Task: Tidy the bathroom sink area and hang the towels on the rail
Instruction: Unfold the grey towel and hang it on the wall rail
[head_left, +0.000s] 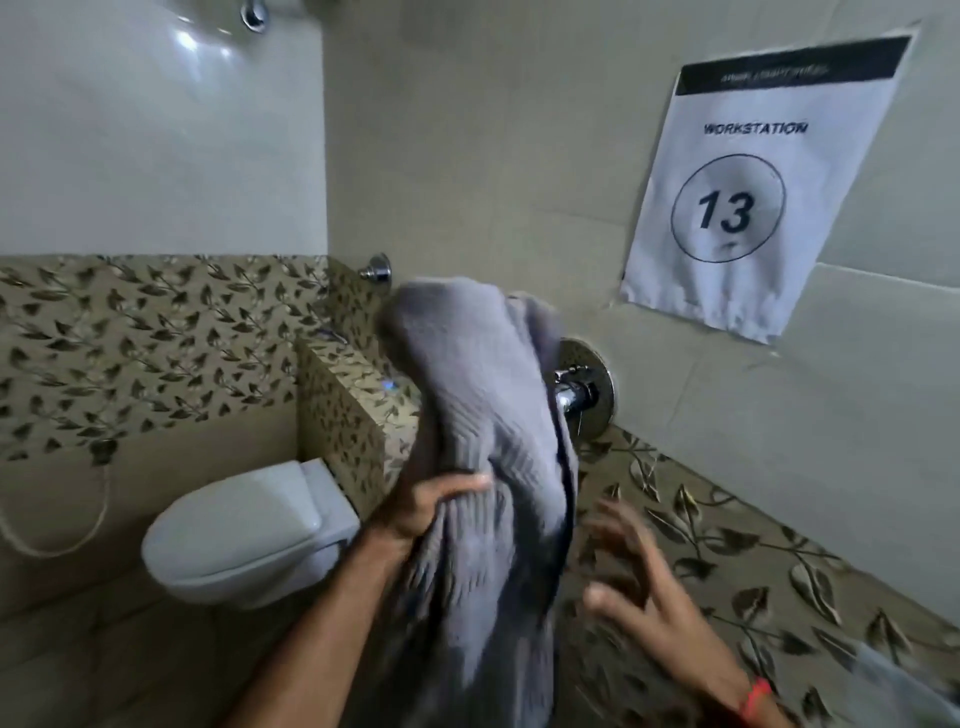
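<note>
A grey ribbed towel (483, 415) hangs in long folds in the middle of the view, draped over something hidden beneath it. My left hand (431, 506) grips a fold of the towel at mid height. To its right, my right hand (628, 577) is blurred, its fingers spread, close beside the towel's right edge and holding nothing. A chrome wall fitting (582, 392) with a round plate sticks out of the wall just behind the towel's right edge. No sink is in view.
A white wall-hung toilet (244, 535) with its lid shut sits at lower left, beside a leaf-patterned tiled ledge (348, 405). A small chrome fitting (376, 268) is on the wall above. A paper sign reading WORKSTATION 13 (753, 182) hangs at upper right.
</note>
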